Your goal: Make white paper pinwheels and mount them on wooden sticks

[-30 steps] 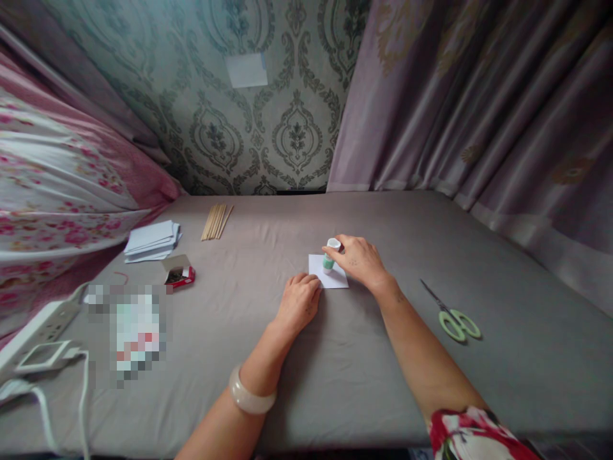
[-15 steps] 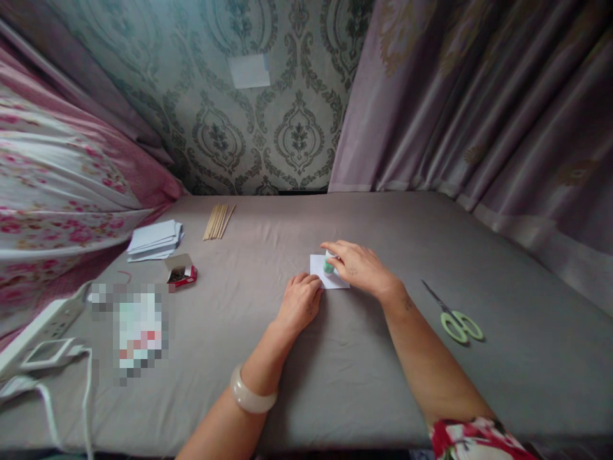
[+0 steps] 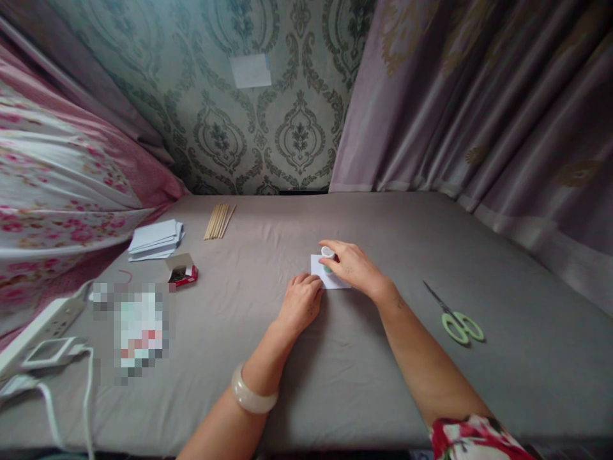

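A small white sheet of paper (image 3: 339,283) lies flat on the grey cloth, partly hidden by both hands. My right hand (image 3: 353,264) is closed round a glue stick (image 3: 328,252) with a white end and a green band, held nearly upright over the paper. Its lower tip seems to meet the sheet, though contact is hard to make out. My left hand (image 3: 302,296) rests at the paper's lower left edge, fingers bent and together, holding it down. Green-handled scissors (image 3: 454,322) lie to the right of my right forearm.
At the left are a stack of white paper (image 3: 156,241), a row of wooden sticks (image 3: 219,222) and an opened red box (image 3: 182,275) with small dark pieces inside. A white power strip (image 3: 45,326) with cords sits nearer. Curtains (image 3: 412,115) hang along the far right.
My right hand has tilted and shifted slightly left with the glue stick, so its white end now faces me more. My left hand stays in place on the paper.
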Demonstrator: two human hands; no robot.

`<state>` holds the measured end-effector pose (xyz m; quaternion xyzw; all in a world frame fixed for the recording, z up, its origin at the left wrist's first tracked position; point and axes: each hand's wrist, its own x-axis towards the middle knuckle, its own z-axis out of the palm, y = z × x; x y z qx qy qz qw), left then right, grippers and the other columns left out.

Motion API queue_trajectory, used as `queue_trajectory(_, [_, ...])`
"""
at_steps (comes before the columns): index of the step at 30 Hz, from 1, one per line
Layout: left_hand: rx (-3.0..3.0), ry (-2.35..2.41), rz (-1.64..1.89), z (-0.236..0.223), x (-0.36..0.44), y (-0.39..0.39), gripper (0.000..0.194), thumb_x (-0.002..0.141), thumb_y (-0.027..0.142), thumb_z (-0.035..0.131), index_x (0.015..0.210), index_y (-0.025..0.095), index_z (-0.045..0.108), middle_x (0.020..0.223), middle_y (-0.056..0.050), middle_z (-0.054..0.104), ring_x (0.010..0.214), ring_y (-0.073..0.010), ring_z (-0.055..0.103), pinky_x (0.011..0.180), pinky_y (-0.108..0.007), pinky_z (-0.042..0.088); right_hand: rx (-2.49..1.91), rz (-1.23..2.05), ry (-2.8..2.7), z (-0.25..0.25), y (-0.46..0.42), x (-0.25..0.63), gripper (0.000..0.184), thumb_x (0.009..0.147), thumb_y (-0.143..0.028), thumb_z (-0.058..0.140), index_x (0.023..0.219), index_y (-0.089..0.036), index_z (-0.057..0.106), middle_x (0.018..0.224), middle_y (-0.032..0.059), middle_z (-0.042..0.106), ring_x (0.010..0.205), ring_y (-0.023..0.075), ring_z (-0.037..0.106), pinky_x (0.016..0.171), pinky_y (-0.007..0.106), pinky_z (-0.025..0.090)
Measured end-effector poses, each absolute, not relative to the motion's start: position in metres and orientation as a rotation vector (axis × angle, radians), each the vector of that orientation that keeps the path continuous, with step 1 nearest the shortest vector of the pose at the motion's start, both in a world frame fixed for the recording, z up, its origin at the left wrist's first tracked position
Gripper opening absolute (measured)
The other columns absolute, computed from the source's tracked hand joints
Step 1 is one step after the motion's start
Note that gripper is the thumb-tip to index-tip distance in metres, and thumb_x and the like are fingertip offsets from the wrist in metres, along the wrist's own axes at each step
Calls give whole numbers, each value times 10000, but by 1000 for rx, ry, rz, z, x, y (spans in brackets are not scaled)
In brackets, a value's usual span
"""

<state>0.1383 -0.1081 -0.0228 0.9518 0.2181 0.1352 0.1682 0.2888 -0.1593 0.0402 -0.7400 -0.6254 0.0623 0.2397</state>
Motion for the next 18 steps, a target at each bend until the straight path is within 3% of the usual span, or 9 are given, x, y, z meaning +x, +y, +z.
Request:
queue_trajectory(5, [2718, 628, 378, -23, 138, -108, 215, 925, 184, 412, 936, 195, 626, 1040, -66, 672, 1060, -227, 554, 943, -375, 430, -1926, 224, -1841, 40, -163, 290, 346, 887, -124, 512, 1217, -187, 595, 1211, 75, 656, 1136, 197, 574, 977, 316, 404])
queue_trajectory(13, [2711, 634, 349, -23, 138, -108, 228, 931, 191, 403, 965, 195, 629, 1085, -67, 668, 1098, -228, 543, 971, -385, 419, -2260, 52, -1564, 43, -161, 295, 298, 908, -318, 547, 1131, -146, 643, 1063, 151, 708, 1005, 263, 648, 842, 325, 453])
queue_trajectory(18, [2723, 638, 349, -22, 138, -109, 224, 923, 179, 413, 991, 199, 625, 1100, -64, 665, 1110, -231, 541, 974, -386, 420, -1975, 221, -1795, 40, -164, 300, 333, 879, -171, 539, 1202, -191, 618, 1178, 93, 671, 1077, 205, 611, 925, 305, 429])
